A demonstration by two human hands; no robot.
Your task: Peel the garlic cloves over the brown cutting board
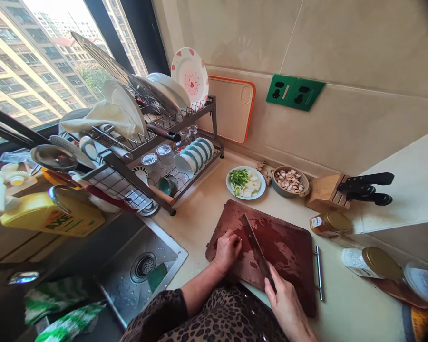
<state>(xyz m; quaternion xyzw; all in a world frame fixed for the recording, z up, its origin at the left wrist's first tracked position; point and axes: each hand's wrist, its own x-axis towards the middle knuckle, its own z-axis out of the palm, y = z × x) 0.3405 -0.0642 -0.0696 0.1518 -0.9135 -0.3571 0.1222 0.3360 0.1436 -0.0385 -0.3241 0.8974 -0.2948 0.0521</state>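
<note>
My right hand (284, 295) is wrapped around the handle of a kitchen knife (254, 244). The blade points away from me and slants to the left over a wet, reddish-brown cutting board (292, 242). Left of the blade, my left hand (228, 251) rests at the board's left side with its fingers curled in. Whatever those fingers hold, if anything, is hidden. Behind the board stands a white plate (258, 194) with cut green pepper strips (238, 177) and pale white pieces (250, 184). Beside it sits a bowl of garlic cloves (288, 181).
At the left are a sink (123, 273) and a two-tier dish rack (196, 116) with plates, bowls and glasses. A knife block (324, 191) and jars (333, 223) line the right side. An orange-edged board (231, 109) leans on the wall. Ginger (267, 175) lies behind the plate.
</note>
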